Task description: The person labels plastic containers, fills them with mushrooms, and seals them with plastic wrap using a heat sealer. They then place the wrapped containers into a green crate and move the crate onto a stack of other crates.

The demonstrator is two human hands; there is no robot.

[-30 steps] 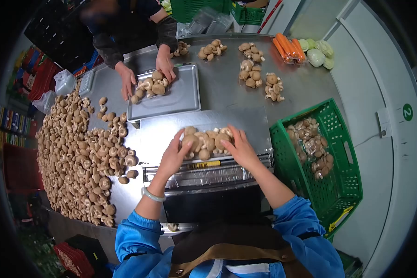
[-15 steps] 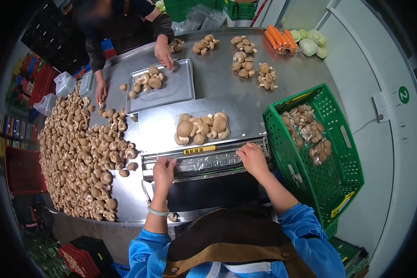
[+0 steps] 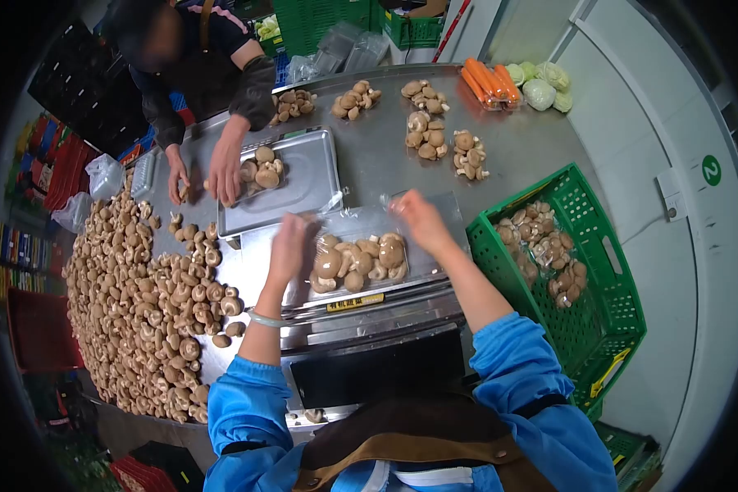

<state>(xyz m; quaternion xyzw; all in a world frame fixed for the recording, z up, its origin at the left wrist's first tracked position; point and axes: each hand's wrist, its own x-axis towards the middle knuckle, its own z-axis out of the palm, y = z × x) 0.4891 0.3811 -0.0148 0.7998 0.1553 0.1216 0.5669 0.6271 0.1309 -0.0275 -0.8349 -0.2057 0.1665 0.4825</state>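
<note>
A clear tray of brown mushrooms (image 3: 357,261) sits on the metal plate of the film wrapper (image 3: 422,305) in front of me. Clear plastic film (image 3: 348,213) is drawn up over these mushrooms, its far edge crumpled between my hands. My left hand (image 3: 287,248), blurred, grips the film at the tray's left, fingers closed. On the far right side, my right hand (image 3: 421,220) pinches the other corner of the film. A light bangle (image 3: 272,321) circles my left wrist.
A loose mushroom heap (image 3: 143,320) covers the left. Across the table, a co-worker's hand (image 3: 226,168) reaches over mushrooms on a metal tray (image 3: 324,176). Mushroom portions (image 3: 426,135), carrots (image 3: 490,82) and cabbages (image 3: 541,86) lie farther back. A green crate (image 3: 603,316) holds wrapped packs.
Both my hands have moved forward from the wrapper's front edge, pulling film over the mushrooms. The co-worker's hand has moved down and left onto the mushrooms in the metal tray.
</note>
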